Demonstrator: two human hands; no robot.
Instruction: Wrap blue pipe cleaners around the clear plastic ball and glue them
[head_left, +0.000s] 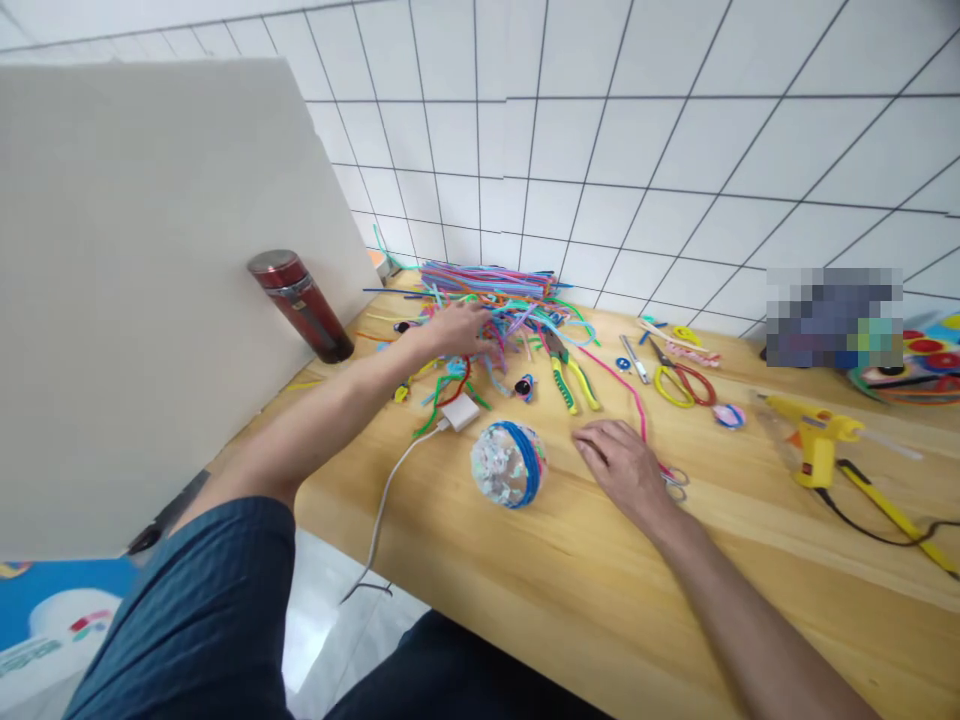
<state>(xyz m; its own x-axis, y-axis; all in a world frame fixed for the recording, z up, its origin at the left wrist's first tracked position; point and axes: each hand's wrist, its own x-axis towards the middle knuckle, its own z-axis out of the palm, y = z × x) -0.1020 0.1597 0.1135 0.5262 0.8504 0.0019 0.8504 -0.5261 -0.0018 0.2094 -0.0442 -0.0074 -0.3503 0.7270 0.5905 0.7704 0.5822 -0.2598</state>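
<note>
My left hand (457,328) reaches over a tangled pile of coloured pipe cleaners (525,312), fingers stretched down among the stems, with the tips partly hidden. My right hand (619,465) rests on the wooden table, its fingers loosely extended and nothing seen in them. Between the two hands sits a clear ball (501,465) with white and coloured bits, a band of blue pipe cleaner wrapped around it. Green-and-yellow pliers (570,375) lie just beyond the right hand. One pink pipe cleaner (630,390) runs down toward that hand, near small scissors (675,485) partly behind it.
A dark red thermos (304,308) stands at left by a white panel (150,250). A white adapter (459,410) trails a cable over the front edge. Scissors (679,382), a utility knife (634,360), a yellow glue gun (817,435) and a yellow-black tool (900,515) lie right.
</note>
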